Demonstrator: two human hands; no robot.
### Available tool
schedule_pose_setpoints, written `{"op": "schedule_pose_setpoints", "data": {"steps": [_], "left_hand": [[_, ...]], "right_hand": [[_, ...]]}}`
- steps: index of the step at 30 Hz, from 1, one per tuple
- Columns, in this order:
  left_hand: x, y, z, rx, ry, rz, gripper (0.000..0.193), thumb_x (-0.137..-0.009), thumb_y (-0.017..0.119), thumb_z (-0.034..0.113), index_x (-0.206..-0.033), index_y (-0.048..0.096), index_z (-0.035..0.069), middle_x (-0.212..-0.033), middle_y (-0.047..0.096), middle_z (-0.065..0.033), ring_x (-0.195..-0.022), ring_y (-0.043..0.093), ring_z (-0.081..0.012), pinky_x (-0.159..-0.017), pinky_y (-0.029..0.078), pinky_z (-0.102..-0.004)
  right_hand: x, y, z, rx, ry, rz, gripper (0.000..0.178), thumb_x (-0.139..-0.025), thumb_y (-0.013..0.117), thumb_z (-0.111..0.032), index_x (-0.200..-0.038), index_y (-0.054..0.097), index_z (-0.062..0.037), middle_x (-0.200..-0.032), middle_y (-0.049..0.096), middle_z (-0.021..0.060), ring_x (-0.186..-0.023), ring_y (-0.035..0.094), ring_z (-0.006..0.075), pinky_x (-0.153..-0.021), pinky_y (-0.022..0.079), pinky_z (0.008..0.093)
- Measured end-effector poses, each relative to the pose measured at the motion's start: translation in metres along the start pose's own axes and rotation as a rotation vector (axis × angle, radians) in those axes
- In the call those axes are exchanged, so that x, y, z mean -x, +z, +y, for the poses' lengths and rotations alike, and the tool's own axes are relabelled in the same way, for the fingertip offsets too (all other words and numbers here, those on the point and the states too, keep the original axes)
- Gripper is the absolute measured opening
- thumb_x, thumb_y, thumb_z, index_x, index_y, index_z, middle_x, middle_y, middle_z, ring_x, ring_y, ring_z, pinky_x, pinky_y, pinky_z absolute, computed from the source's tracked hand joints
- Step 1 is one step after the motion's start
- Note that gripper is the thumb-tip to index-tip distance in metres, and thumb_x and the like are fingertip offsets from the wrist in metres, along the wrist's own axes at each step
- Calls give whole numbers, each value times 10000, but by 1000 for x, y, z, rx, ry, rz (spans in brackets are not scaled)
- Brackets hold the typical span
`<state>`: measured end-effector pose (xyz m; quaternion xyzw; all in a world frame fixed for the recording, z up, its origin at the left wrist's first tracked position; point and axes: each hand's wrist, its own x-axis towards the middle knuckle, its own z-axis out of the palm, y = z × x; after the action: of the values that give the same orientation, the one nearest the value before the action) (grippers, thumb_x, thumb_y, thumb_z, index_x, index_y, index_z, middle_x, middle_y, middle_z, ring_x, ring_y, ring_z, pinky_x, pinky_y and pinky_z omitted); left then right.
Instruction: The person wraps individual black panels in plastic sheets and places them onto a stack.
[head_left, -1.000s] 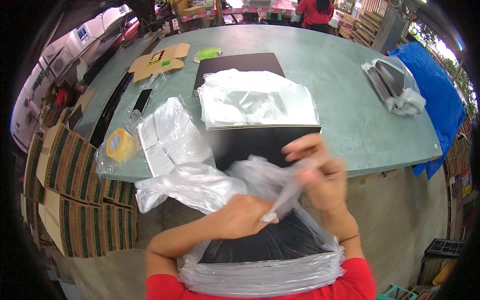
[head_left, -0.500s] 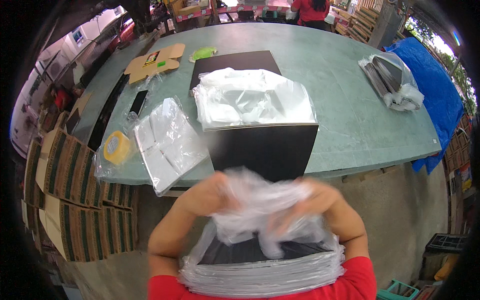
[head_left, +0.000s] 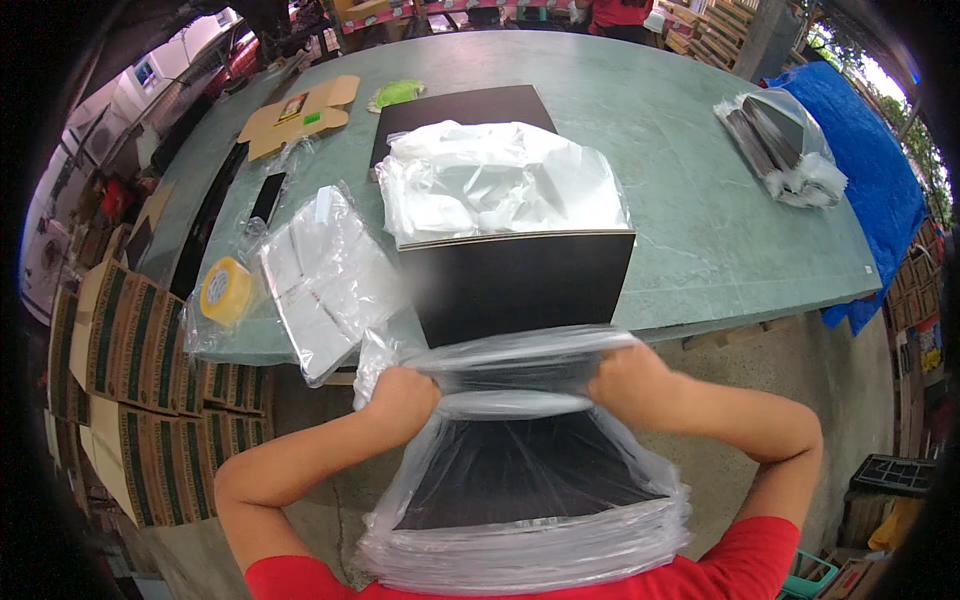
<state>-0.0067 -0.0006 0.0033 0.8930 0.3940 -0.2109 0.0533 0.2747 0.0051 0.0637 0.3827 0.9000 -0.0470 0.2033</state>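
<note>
A clear plastic bag [head_left: 520,402] is stretched taut between my two fists, just off the table's near edge. My left hand [head_left: 405,398] grips its left side and my right hand [head_left: 632,385] its right side. The bag surrounds a stack with a dark top [head_left: 530,465], close to my body; wrinkled plastic layers show along the near side. Right beyond my hands stands a black box [head_left: 520,285] on the table, its top covered by crumpled white and clear plastic [head_left: 500,190].
The green table [head_left: 690,200] carries a bagged white bundle [head_left: 325,270], yellow tape [head_left: 226,290], a flattened brown carton [head_left: 300,115] and a bagged dark stack [head_left: 775,145]. Brown cartons [head_left: 150,350] are piled at left. A blue tarp [head_left: 860,180] hangs at right.
The bag's bunched plastic has been pulled out wide and tight. Both hands moved apart, elbows spreading outward, and now hold opposite sides. The view has shifted slightly.
</note>
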Motion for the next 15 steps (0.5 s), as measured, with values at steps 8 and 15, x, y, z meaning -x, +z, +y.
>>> {"op": "schedule_pose_setpoints", "data": {"steps": [8, 15], "left_hand": [[28, -35, -41, 1605, -431, 945, 129, -681, 611, 61, -605, 517, 16, -550, 544, -17, -543, 520, -80, -487, 416, -245], [-24, -43, -45, 624, -380, 1192, 547, -615, 569, -29, -1138, 482, 106, -1027, 486, -91, -778, 527, -195, -648, 448, -281]], "right_hand": [[0, 14, 50, -653, 382, 1061, 330, -558, 584, 49, -868, 539, -55, -792, 564, 56, -673, 552, 158, -544, 440, 267], [-17, 12, 45, -287, 482, 1052, 648, -570, 441, 141, -1164, 447, -118, -1180, 412, 125, -1075, 397, 304, -900, 336, 377]]}}
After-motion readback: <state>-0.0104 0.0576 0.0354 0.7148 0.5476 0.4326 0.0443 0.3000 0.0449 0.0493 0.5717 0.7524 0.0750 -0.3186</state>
